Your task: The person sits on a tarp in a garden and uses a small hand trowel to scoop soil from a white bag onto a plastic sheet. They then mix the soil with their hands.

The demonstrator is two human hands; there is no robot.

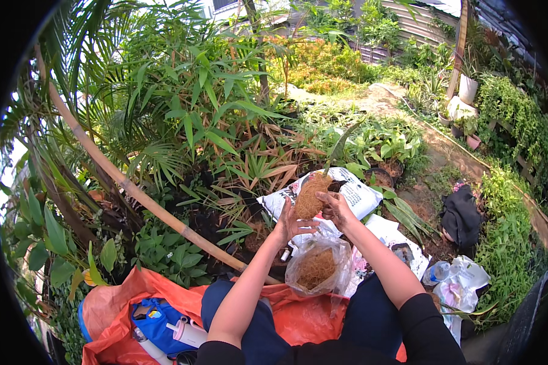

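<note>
A bundle of brown coconut fibre [311,197], with an upright green snake plant leaf [340,145] rising from its top, is between my hands. My right hand [337,209] grips its right side with the fingertips. My left hand [293,222] is spread at the lower left of the bundle, fingers apart, palm up; whether it touches the fibre is hard to tell. Behind them lies a white printed plastic sack [363,194] with dark soil at its opening. Nearer my lap, a clear plastic bag [297,276] holds loose coconut fibre [317,268].
An orange tarp [303,319] lies under my legs, with a blue bag [164,326] and a pink tumbler [191,334] at left. A bamboo pole [150,205] crosses the left side. Cut snake plant leaves [404,214], a water bottle [436,273] and dark cloth [462,216] lie at right.
</note>
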